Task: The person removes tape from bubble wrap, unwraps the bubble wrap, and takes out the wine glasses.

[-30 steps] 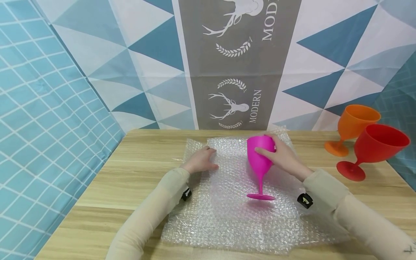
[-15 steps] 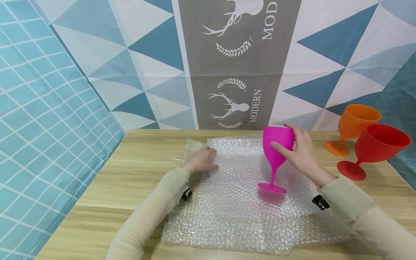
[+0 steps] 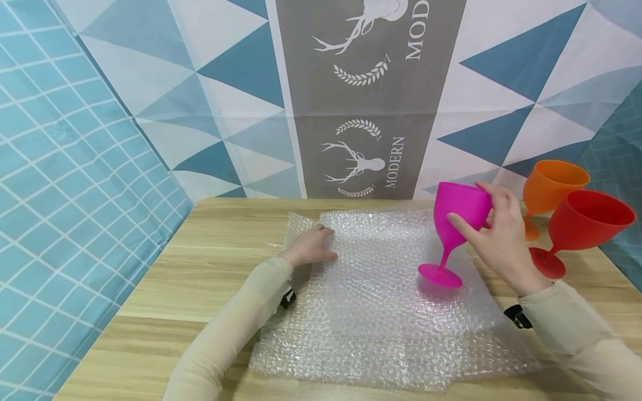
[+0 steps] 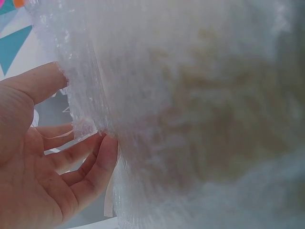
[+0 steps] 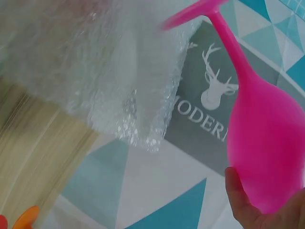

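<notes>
My right hand (image 3: pixel 506 239) grips a pink plastic goblet (image 3: pixel 458 209) by its bowl, thumb on the near side and fingers around the far rim. The goblet leans slightly, its foot low over the right part of a bubble wrap sheet (image 3: pixel 391 351); a pink tint shows under it. In the right wrist view the bowl of the pink goblet (image 5: pixel 267 143) stands out beside the thumb. My left hand (image 3: pixel 311 247) rests at the wrap's left side. Up close, the left fingertips (image 4: pixel 108 145) touch the edge of the wrap, with the thumb apart from them.
An orange goblet (image 3: pixel 549 186) and a red goblet (image 3: pixel 584 225) stand upright at the table's right end, just beyond my right hand. The wooden table (image 3: pixel 150 312) backs onto a patterned cloth (image 3: pixel 241 111). Blue tiled cloth (image 3: pixel 60 195) hangs along the left side.
My right hand has carried the pink goblet rightward and slightly away from me, across the bubble wrap toward the orange and red goblets. The left hand has stayed still.
</notes>
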`<state>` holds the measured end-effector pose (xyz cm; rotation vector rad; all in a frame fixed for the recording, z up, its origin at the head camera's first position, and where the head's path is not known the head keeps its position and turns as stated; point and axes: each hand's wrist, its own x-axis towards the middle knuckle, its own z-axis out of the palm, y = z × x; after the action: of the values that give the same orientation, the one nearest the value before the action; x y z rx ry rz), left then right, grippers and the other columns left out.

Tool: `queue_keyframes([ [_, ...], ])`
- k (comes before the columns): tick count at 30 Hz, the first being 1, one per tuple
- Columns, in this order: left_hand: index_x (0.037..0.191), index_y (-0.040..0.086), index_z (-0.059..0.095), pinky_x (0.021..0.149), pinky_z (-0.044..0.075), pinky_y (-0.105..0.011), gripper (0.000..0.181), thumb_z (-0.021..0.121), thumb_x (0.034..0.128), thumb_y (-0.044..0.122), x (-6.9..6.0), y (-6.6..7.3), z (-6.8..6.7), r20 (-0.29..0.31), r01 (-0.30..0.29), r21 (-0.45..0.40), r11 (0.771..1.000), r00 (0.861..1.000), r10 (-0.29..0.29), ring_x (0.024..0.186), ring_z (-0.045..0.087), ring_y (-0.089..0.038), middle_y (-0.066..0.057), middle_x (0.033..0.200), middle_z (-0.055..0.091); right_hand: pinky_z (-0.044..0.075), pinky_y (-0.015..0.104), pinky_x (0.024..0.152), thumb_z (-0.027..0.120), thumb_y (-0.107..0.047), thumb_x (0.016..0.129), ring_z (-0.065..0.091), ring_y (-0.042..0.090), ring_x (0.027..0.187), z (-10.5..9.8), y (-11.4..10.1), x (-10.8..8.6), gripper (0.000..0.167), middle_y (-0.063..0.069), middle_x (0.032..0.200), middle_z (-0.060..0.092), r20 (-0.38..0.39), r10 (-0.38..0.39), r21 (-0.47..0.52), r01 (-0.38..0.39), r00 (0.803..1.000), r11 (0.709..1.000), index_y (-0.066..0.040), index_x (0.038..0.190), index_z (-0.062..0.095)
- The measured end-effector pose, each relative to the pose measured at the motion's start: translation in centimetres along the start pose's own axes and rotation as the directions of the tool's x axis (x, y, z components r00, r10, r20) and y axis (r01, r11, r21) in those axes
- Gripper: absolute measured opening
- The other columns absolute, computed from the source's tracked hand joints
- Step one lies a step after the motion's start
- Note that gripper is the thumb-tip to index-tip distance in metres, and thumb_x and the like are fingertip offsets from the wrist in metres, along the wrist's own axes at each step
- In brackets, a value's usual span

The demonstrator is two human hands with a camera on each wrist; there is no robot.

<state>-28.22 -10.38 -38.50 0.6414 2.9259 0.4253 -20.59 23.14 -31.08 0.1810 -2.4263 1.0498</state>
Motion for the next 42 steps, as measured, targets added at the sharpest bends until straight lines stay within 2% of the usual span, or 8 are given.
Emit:
queue_keyframes([
  [2,0.132,0.004,0.044,0.102,0.036,-0.042,0.070,0.071,0.0749,0.035,0.0,0.0,0.0,0.000,-0.001,0.000,1.000,1.000,0.001,0.120,0.046,-0.030,-0.015,0.133,0.046,0.054,0.025,0.064,0.069,-0.025,0.079,0.037,0.038,0.112,-0.5,0.2,-0.1,0.072,0.018,0.132,0.030,-0.025,0.014,0.008,-0.014,1.000,1.000,-0.015,0.139,0.029],
  [5,0.132,0.004,0.044,0.102,0.036,-0.041,0.070,0.071,0.0747,0.035,0.1,0.0,0.1,0.002,-0.001,0.002,1.000,1.000,0.001,0.120,0.046,-0.029,-0.015,0.133,0.046,0.034,0.000,0.063,0.069,-0.024,0.078,0.036,0.035,0.113,-1.2,0.5,0.0,0.074,0.015,0.133,0.031,-0.063,0.026,0.008,-0.026,0.998,1.000,-0.021,0.139,0.029],
  [9,0.132,0.004,0.044,0.103,0.036,-0.041,0.070,0.071,0.0745,0.035,0.1,0.0,0.1,0.003,0.004,0.001,1.000,1.000,-0.004,0.120,0.046,-0.029,-0.015,0.133,0.046,0.030,-0.004,0.063,0.069,-0.023,0.078,0.035,0.032,0.116,-2.0,0.8,0.3,0.075,0.013,0.135,0.031,-0.112,0.031,-0.005,-0.032,0.993,0.999,-0.026,0.140,0.028],
  [13,0.131,0.003,0.045,0.102,0.037,-0.041,0.071,0.071,0.0742,0.035,0.0,0.1,0.0,0.001,0.004,-0.001,1.000,1.000,-0.004,0.119,0.047,-0.030,-0.015,0.132,0.046,0.036,0.005,0.068,0.071,-0.023,0.077,0.034,0.029,0.120,-2.6,1.2,0.8,0.075,0.009,0.138,0.030,-0.159,0.025,-0.058,-0.035,0.987,0.998,-0.022,0.139,0.030],
  [20,0.132,0.004,0.043,0.101,0.038,-0.041,0.072,0.071,0.0746,0.036,0.0,0.1,0.0,0.018,0.022,0.000,1.000,1.000,-0.022,0.118,0.047,-0.029,-0.014,0.133,0.046,0.047,0.052,0.086,0.071,-0.021,0.076,0.031,0.025,0.126,-2.9,2.4,1.4,0.075,0.006,0.141,0.028,-0.210,0.028,-0.124,-0.055,0.977,0.991,-0.022,0.139,0.030],
  [28,0.133,0.004,0.043,0.101,0.037,-0.041,0.072,0.071,0.0746,0.035,0.0,0.1,-0.1,0.017,0.022,-0.006,1.000,1.000,-0.022,0.119,0.046,-0.028,-0.014,0.133,0.045,0.035,0.015,0.087,0.073,-0.017,0.074,0.027,0.011,0.128,-3.6,3.7,1.6,0.072,0.005,0.139,0.032,-0.330,-0.038,-0.122,-0.002,0.943,0.993,-0.019,0.136,0.036],
  [35,0.132,0.003,0.044,0.101,0.037,-0.040,0.071,0.071,0.0748,0.035,-0.1,0.1,-0.2,0.018,0.014,-0.002,1.000,1.000,-0.013,0.118,0.047,-0.028,-0.014,0.132,0.046,0.039,0.057,0.095,0.072,-0.014,0.075,0.020,0.013,0.133,-3.2,5.2,2.2,0.072,0.003,0.144,0.024,-0.299,0.005,-0.129,-0.046,0.954,0.991,-0.019,0.136,0.035],
  [42,0.132,0.003,0.044,0.102,0.037,-0.040,0.070,0.070,0.0755,0.035,-0.1,0.1,-0.1,0.019,0.005,0.007,1.000,1.000,-0.005,0.118,0.047,-0.027,-0.013,0.132,0.047,0.038,0.063,0.090,0.070,-0.016,0.077,0.022,0.025,0.133,-2.2,6.7,2.7,0.068,0.003,0.147,0.016,-0.244,0.058,-0.134,-0.093,0.968,0.987,-0.013,0.135,0.035],
])
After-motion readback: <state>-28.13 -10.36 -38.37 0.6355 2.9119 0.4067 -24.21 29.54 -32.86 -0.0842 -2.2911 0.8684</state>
